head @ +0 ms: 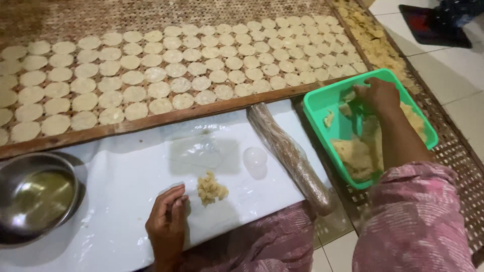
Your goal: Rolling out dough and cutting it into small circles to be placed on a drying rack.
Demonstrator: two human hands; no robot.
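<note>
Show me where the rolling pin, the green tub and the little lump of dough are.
rolling pin (290, 153), head view, middle of its plastic-wrapped barrel.
green tub (322, 100), head view, bare near-left corner of its rim.
lump of dough (210, 189), head view, centre of the crumbly pile on the white sheet.

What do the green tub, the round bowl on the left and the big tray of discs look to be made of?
The green tub looks like plastic: even bright colour, thin moulded rim. The bowl looks like metal, probably steel, since it is grey and mirror-shiny. The tray looks like a wooden frame around a woven, probably bamboo, mat, going by its brown grain and lattice weave.
</note>
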